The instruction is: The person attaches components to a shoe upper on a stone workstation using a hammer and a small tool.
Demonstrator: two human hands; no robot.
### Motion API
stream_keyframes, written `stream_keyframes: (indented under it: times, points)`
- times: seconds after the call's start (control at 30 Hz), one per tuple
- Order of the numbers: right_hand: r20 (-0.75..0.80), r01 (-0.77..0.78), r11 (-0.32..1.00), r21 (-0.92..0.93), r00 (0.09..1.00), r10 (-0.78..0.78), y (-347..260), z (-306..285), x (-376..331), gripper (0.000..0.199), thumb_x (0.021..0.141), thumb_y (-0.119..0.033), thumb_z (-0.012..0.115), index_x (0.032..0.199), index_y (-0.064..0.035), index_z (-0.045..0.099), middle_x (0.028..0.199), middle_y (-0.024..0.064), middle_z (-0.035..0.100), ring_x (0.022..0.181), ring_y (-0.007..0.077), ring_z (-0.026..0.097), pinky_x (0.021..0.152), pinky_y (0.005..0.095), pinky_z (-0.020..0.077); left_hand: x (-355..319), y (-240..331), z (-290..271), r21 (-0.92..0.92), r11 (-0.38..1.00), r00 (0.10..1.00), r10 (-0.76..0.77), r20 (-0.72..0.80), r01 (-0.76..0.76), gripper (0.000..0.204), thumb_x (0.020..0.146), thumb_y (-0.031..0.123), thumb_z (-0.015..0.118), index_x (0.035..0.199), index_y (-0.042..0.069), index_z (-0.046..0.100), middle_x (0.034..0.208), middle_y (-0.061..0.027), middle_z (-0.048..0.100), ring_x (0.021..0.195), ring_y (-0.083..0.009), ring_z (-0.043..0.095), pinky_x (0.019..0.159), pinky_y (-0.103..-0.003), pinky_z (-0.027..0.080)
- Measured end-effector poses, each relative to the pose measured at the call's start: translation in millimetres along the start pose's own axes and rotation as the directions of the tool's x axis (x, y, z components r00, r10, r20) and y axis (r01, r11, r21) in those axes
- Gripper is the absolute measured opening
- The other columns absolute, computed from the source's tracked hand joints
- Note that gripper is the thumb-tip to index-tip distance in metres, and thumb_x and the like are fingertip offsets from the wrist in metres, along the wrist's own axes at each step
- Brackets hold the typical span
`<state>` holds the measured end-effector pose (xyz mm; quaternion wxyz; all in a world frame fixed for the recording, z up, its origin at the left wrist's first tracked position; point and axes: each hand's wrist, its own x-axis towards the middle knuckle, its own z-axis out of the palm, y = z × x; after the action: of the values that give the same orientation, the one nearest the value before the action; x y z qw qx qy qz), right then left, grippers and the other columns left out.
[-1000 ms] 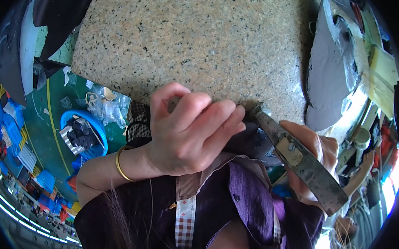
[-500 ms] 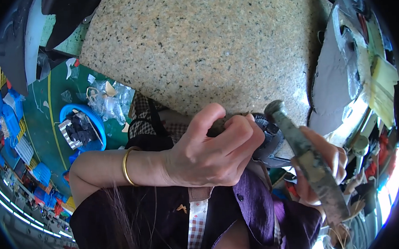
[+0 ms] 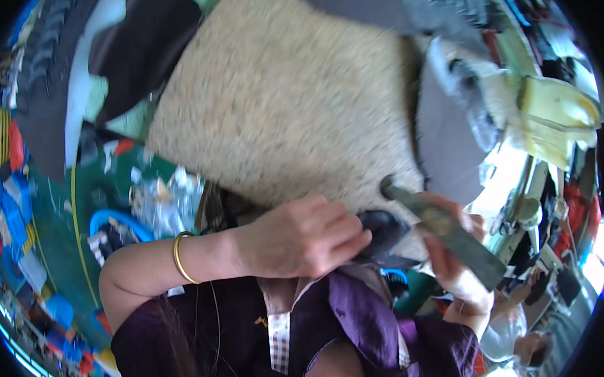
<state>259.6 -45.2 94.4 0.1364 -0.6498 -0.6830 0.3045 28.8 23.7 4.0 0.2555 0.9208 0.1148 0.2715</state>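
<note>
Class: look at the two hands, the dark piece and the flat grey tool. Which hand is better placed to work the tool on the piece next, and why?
Probably the right hand: it grips the flat grey tool, whose tip sits beside the dark piece. The left hand is closed on that piece.

One camera sits on my head, looking steeply down and close over my chest, so my left hand (image 3: 304, 236) and right hand (image 3: 457, 276) fill the lower middle. The speckled floor (image 3: 277, 108) bends away toward the fisheye rim above.
</note>
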Motion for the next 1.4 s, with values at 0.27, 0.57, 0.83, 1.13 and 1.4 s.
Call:
stream_keyframes:
  times: [0.27, 0.57, 0.83, 1.13, 1.4]
  points:
    - [-0.819, 0.071, 0.992, 0.106, 0.573, 0.047, 33.2, -68.0, -27.3, 0.016, 0.097, -0.01, 0.049, 0.101, 0.0032, 0.057, 0.064, -0.0012, 0.047, 0.051, 0.003, 0.041, 0.044, 0.0191, 0.0268, 205.8, -94.9, 2.7, 0.031, 0.916, 0.883, 0.394, -0.256, -0.4, 0.019, 0.084, 0.033, 0.063, 0.084, 0.014, 0.068, 0.08, -0.0026, 0.056, 0.082, -0.0181, 0.055, 0.073, -0.03, 0.05]
    - [-0.691, 0.049, 0.965, -0.256, 0.689, -0.218, 62.5, -97.8, 195.6, 0.023, 0.09, -0.024, 0.058, 0.091, -0.004, 0.069, 0.079, 0.0187, 0.065, 0.073, 0.0376, 0.063, 0.064, 0.0454, 0.0492, 249.7, -227.9, -43.8, 0.493, 0.865, 0.987, 0.146, -0.065, -0.095, 0.036, 0.076, 0.023, 0.073, 0.107, 0.008, 0.064, 0.094, -0.0066, 0.06, 0.094, -0.0243, 0.058, 0.081, -0.037, 0.047]
    - [-0.586, -0.193, 0.94, -0.282, 0.81, -0.01, 97.2, -97.5, 256.7, 0.033, 0.09, -0.035, 0.055, 0.089, -0.0036, 0.065, 0.085, 0.0235, 0.066, 0.082, 0.0434, 0.063, 0.073, 0.0507, 0.051, 258.1, -200.9, -91.5, 0.179, 0.951, 0.966, 0.236, 0.104, -0.251, 0.02, 0.074, 0.017, 0.073, 0.082, 0.004, 0.06, 0.085, -0.0104, 0.059, 0.093, -0.0276, 0.057, 0.085, -0.037, 0.045]
    - [-0.375, 0.069, 0.891, 0.449, 0.919, 0.118, 18.2, -82.9, 157.1, 0.032, 0.092, -0.033, 0.059, 0.091, -0.0021, 0.064, 0.073, 0.0057, 0.066, 0.062, 0.0142, 0.06, 0.059, 0.031, 0.0489, 187.1, -21.6, -207.9, -0.135, 0.95, 0.891, 0.313, 0.33, -0.283, 0.019, 0.082, -0.004, 0.057, 0.1, -0.002, 0.061, 0.093, -0.0126, 0.062, 0.088, -0.0289, 0.06, 0.08, -0.035, 0.047]
    - [0.217, -0.266, 0.813, 0.518, 0.96, 0.177, -11.6, -29.1, -34.6, 0.025, 0.093, -0.026, 0.06, 0.093, -0.0024, 0.066, 0.079, 0.0059, 0.068, 0.068, 0.0165, 0.064, 0.06, 0.0317, 0.0497, 90.8, 30.3, -73.2, -0.32, 0.941, 0.909, 0.228, 0.35, -0.113, 0.019, 0.079, -0.007, 0.059, 0.096, 0.001, 0.062, 0.091, -0.0118, 0.061, 0.084, -0.0276, 0.063, 0.072, -0.035, 0.05]
